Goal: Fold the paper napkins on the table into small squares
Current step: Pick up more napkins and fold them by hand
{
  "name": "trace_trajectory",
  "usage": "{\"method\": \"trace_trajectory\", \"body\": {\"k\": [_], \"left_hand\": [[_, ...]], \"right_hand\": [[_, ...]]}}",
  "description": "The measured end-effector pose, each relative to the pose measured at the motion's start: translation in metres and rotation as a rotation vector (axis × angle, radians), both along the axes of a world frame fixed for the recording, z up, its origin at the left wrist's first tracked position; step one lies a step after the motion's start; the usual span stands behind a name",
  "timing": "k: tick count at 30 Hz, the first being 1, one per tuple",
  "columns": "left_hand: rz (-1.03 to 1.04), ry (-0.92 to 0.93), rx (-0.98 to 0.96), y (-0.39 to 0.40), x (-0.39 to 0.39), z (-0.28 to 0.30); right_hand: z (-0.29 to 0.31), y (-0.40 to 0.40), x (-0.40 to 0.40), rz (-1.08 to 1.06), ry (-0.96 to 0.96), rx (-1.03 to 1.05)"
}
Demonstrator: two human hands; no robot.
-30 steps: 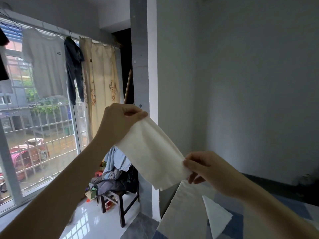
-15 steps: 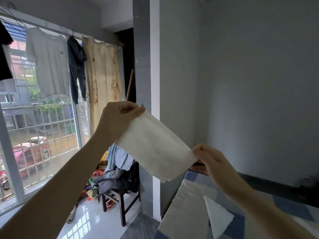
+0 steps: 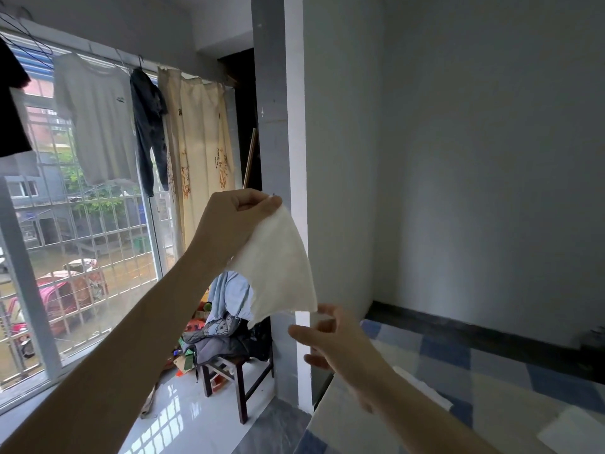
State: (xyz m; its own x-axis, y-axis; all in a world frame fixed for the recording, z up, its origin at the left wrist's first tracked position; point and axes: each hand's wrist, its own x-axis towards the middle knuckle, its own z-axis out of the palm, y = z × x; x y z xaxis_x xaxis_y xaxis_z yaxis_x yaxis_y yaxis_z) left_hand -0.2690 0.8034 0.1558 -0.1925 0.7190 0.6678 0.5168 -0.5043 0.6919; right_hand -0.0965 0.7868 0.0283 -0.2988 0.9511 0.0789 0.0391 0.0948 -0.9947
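Observation:
A white paper napkin [image 3: 278, 267] hangs in the air in front of me, pinched at its top corner by my left hand [image 3: 235, 221]. Its lower edge dangles loose and curled. My right hand [image 3: 334, 342] is just under that lower corner, fingers spread, holding nothing. More white napkins [image 3: 576, 430] lie flat on the table with the blue and cream checked cloth [image 3: 491, 381] at the lower right.
A grey and white pillar [image 3: 278, 126] stands behind the napkin. A dark wooden stool [image 3: 235, 375] heaped with clothes sits by the pillar. At left, a barred window [image 3: 82, 240] with hanging laundry and a curtain. Plain grey wall at right.
My right hand has let go of the napkin's lower end and opened. The napkin now hangs only from my left hand, which has risen a little.

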Motion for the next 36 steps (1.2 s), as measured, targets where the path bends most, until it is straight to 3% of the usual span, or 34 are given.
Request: {"method": "trace_trajectory", "body": {"k": [4,8,11,15,20,24,28,30,32,35,36], "left_hand": [[0.072,0.064,0.033,-0.004,-0.001,0.002],[0.223,0.279,0.121,-0.006,0.001,0.004],[0.258,0.355,0.145,-0.007,0.011,0.004],[0.217,0.359,0.096,-0.010,0.016,0.008],[0.183,0.252,0.012,-0.008,-0.004,0.011],[0.159,0.031,-0.286,0.013,-0.038,-0.016],[0.015,0.320,-0.887,0.029,-0.048,-0.095],[-0.115,0.417,-0.991,0.028,-0.035,-0.130],[-0.146,0.193,-0.937,0.025,-0.012,-0.144],[-0.423,-0.193,-0.789,0.014,0.023,-0.144],[-0.466,-0.159,-0.734,0.006,0.034,-0.141]], "right_hand": [[-0.008,-0.014,-0.010,-0.312,-0.158,0.391],[-0.008,-0.034,-0.015,-0.256,-0.181,0.623],[-0.005,-0.032,-0.026,-0.352,-0.336,0.663],[-0.005,-0.014,-0.031,-0.374,-0.403,0.648],[-0.002,0.001,-0.009,-0.281,-0.223,0.501],[0.009,-0.001,0.017,-0.263,-0.145,0.572],[0.030,0.000,0.034,-0.238,-0.151,0.610],[0.034,0.003,0.038,-0.220,-0.199,0.504],[0.035,0.007,0.041,-0.177,-0.248,0.400],[0.032,0.010,0.041,-0.132,-0.351,0.342],[0.031,0.011,0.042,-0.130,-0.386,0.331]]}}
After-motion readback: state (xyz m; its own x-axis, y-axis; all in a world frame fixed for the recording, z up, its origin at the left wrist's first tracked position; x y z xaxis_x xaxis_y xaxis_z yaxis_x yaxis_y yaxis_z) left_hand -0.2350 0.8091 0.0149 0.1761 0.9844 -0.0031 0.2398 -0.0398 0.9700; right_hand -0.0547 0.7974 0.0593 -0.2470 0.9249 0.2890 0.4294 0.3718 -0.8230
